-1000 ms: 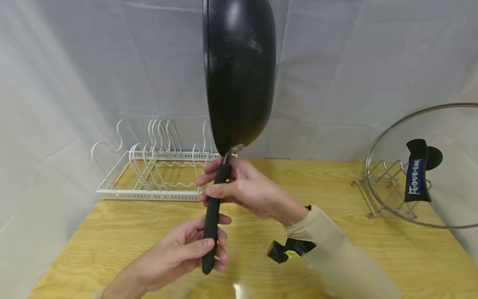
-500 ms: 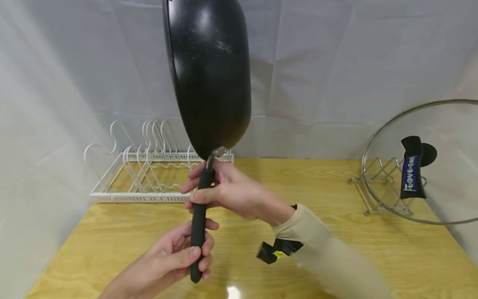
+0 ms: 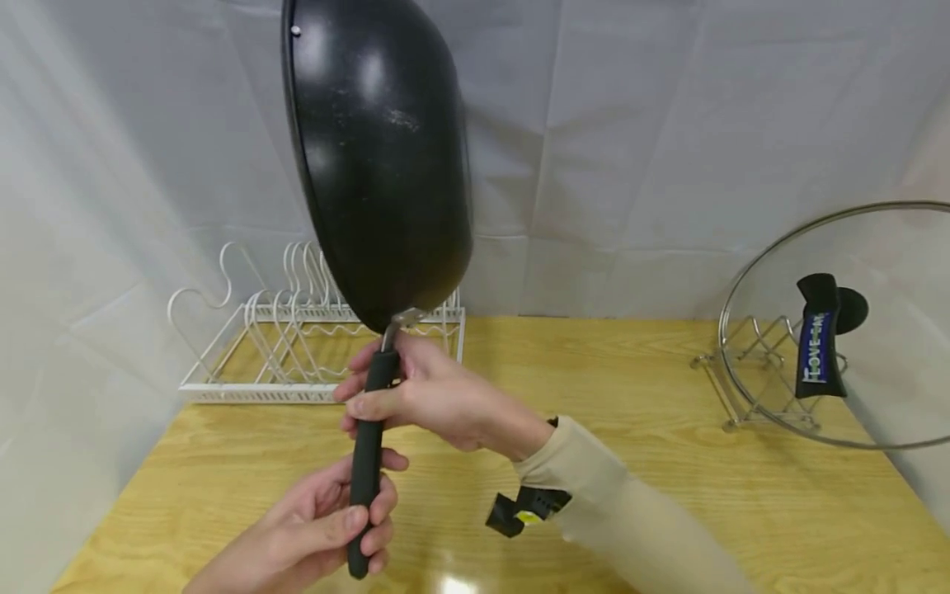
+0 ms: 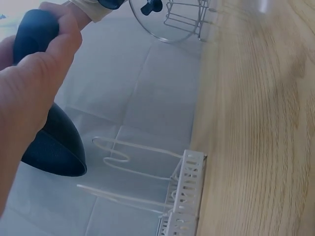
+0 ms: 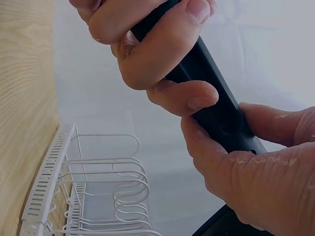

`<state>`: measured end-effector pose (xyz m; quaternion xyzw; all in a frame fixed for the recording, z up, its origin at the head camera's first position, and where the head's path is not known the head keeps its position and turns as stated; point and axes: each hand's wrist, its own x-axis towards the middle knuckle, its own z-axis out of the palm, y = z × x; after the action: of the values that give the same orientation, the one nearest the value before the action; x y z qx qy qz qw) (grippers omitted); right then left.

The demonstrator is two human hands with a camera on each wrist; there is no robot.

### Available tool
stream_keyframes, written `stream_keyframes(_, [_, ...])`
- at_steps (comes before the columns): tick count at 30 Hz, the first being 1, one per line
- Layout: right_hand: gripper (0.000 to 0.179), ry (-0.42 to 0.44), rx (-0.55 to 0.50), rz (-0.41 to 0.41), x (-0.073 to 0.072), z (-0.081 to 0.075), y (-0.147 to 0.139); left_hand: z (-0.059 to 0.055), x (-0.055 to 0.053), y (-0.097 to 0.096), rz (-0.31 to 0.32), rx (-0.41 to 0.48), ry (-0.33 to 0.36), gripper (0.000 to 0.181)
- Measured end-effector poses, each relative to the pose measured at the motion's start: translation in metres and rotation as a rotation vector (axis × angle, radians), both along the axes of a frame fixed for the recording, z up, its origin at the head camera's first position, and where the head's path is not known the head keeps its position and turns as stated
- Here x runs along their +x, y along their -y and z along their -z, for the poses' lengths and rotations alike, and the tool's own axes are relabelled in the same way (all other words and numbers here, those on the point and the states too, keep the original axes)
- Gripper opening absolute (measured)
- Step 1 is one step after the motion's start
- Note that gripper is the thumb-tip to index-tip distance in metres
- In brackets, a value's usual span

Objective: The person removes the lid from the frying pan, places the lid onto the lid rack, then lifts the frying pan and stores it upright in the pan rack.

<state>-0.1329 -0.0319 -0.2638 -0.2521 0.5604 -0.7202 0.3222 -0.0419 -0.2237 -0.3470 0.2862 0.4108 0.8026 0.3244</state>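
A black frying pan (image 3: 382, 157) is held up on edge in the head view, its dark outer side toward me and its top cut off by the frame. Its black handle (image 3: 366, 462) points down. My left hand (image 3: 312, 516) grips the handle's lower end, thumb across the front. Higher up, close to the metal joint, my right hand (image 3: 423, 396) pinches the handle between thumb and fingers. In the right wrist view both hands show on the handle (image 5: 211, 93). The pan's rim side (image 4: 59, 147) shows in the left wrist view, partly behind the left hand.
Behind the pan, a white wire dish rack (image 3: 267, 392) stands at the table's back left. A glass lid (image 3: 764, 247) with a black knob stands in a small metal rack (image 3: 731, 404) at the right. The wooden table (image 3: 594, 371) meets a grey sheet (image 3: 616, 165) behind.
The pan and both hands have moved left and slightly down. The pan has tilted further left and turned, showing more of its outer side. Both hands keep their hold.
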Motion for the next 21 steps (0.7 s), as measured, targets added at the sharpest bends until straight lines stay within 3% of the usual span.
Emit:
stream_keyframes(9, [0.034,0.012,0.010,0.013,-0.005,0.006,0.011,0.003,-0.005,0.011,0.021,0.014,0.016,0.048])
stream_keyframes(21, [0.032,0.047,0.023,0.031,-0.008,0.018,0.021,0.016,-0.007,0.016,0.025,0.048,0.008,0.048])
